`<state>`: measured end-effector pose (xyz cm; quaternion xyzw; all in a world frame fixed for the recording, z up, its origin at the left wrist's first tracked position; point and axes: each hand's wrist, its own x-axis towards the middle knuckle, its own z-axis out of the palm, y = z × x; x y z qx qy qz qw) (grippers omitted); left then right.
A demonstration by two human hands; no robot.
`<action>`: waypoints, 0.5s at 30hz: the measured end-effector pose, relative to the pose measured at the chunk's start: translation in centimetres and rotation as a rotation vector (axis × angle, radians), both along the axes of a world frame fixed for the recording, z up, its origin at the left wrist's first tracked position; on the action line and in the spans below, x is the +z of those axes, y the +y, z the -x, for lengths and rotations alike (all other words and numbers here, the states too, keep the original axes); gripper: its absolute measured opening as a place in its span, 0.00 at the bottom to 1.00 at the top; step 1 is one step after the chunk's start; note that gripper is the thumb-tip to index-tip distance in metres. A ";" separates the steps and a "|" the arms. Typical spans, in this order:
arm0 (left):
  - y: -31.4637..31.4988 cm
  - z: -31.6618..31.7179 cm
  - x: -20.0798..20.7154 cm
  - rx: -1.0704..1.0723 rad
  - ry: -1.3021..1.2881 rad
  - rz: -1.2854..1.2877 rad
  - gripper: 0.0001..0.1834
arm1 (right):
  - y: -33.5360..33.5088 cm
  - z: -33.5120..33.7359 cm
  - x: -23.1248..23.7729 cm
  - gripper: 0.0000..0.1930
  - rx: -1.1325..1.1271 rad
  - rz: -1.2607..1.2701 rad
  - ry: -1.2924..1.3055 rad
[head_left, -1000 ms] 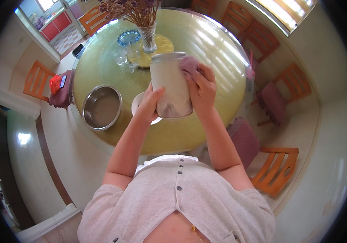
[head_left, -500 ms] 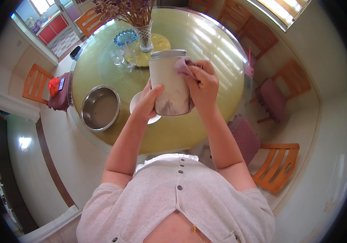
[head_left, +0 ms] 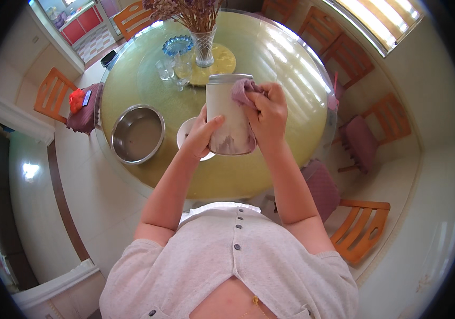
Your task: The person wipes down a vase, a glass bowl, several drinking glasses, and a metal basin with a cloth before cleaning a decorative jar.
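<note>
A large pale jar (head_left: 226,114) with a silver lid (head_left: 229,78) is held upright in front of me, above the near part of the round table. Its lower part looks see-through, with whitish, greyish contents against the wall. My left hand (head_left: 202,135) is wrapped round the jar's left side, thumb across the front. In my right hand (head_left: 270,114) is a bunched mauve cloth (head_left: 245,92), pressed against the jar's upper right side below the lid. Behind my left hand a white bowl (head_left: 184,129) shows only in part.
On the glass-topped table (head_left: 280,165) a steel basin (head_left: 138,133) of murky liquid stands at left. Farther back are drinking glasses (head_left: 164,69), a blue glass dish (head_left: 177,45) and a vase (head_left: 203,49) of dried flowers. Wooden chairs (head_left: 360,228) surround the table.
The view has shifted slightly, so the table's things appear a little farther right. The jar tips a bit differently, its lid less visible. Both hands keep their hold.
</note>
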<state>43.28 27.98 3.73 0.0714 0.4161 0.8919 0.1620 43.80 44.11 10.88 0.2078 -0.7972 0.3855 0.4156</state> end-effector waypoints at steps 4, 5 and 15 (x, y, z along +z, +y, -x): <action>-0.1 0.1 0.0 0.063 -0.019 0.025 0.38 | -0.9 -1.0 -1.1 0.10 -0.008 -0.094 0.081; -0.4 0.4 -0.1 0.068 -0.011 0.020 0.38 | -1.2 -1.9 -1.9 0.10 0.054 -0.121 0.073; -1.3 0.0 0.2 -0.042 0.029 -0.042 0.37 | 0.1 -1.5 -0.8 0.09 0.167 0.012 -0.094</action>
